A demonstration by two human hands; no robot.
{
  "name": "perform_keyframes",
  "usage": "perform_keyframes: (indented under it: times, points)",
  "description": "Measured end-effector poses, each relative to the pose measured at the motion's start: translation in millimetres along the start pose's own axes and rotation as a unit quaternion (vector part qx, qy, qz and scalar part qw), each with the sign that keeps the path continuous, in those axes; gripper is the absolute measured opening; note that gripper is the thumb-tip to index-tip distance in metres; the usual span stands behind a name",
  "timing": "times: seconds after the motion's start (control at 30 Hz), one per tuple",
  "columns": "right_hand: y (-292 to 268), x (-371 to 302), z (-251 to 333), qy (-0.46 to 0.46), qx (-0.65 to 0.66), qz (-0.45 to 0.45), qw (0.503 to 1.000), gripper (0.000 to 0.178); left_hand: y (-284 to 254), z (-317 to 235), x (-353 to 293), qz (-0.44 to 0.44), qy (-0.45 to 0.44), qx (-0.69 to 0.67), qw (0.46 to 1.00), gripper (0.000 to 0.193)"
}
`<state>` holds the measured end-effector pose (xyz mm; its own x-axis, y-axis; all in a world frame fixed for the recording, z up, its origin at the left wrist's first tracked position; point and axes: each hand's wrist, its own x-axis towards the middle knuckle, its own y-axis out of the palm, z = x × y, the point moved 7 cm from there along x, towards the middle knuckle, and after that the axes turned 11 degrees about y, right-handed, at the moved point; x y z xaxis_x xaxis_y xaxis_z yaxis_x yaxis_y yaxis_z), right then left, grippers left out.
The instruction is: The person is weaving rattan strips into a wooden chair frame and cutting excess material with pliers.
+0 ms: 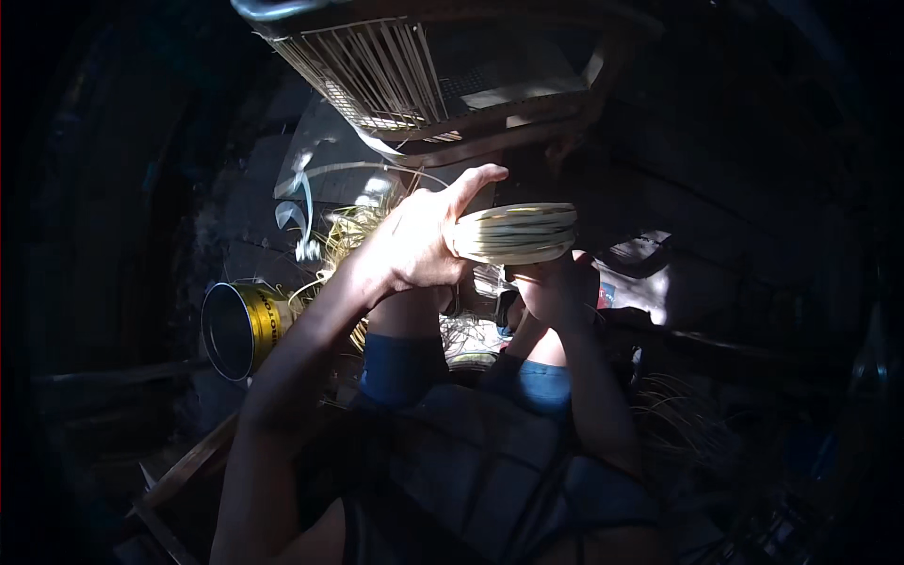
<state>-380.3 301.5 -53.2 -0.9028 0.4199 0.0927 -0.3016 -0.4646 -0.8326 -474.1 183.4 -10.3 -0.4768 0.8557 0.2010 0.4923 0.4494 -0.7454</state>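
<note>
A coil of pale cane strips [516,234] is held up in front of me, above my knees. My left hand [419,240] is closed around its left end, the thumb sticking out up and to the right. Against the coil's lower right end is my right hand [554,287], with its fingers curled and mostly in shadow. What the undersides of the fingers do is hidden.
A wooden-framed piece of furniture with partly woven cane [372,71] stands ahead. Loose cane strips [348,231] lie in a tangle on the left, beside a yellow bucket [266,318]. More thin strips [683,410] lie at the right, in deep shade.
</note>
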Motion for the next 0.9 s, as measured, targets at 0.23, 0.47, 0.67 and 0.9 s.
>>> perform_keyframes:
  times: [0.23,0.47,0.67,0.9]
  points:
    - [23,-61,-7,0.038,0.25,0.196,0.947,0.019,-15,26,-45,-0.106,-0.062,0.135,0.983,0.037]
    - [-62,-114,108,-0.295,-0.021,0.15,0.943,0.01,41,54,-58,-0.025,-0.067,0.204,0.976,0.027]
    - [-69,29,108,-0.361,-0.071,-0.07,0.927,0.011,54,37,-80,-0.005,-0.032,0.201,0.979,0.022]
    - [136,-47,-52,-0.263,-0.288,0.194,0.9,0.017,47,51,-94,-0.143,0.099,0.109,0.979,0.017]
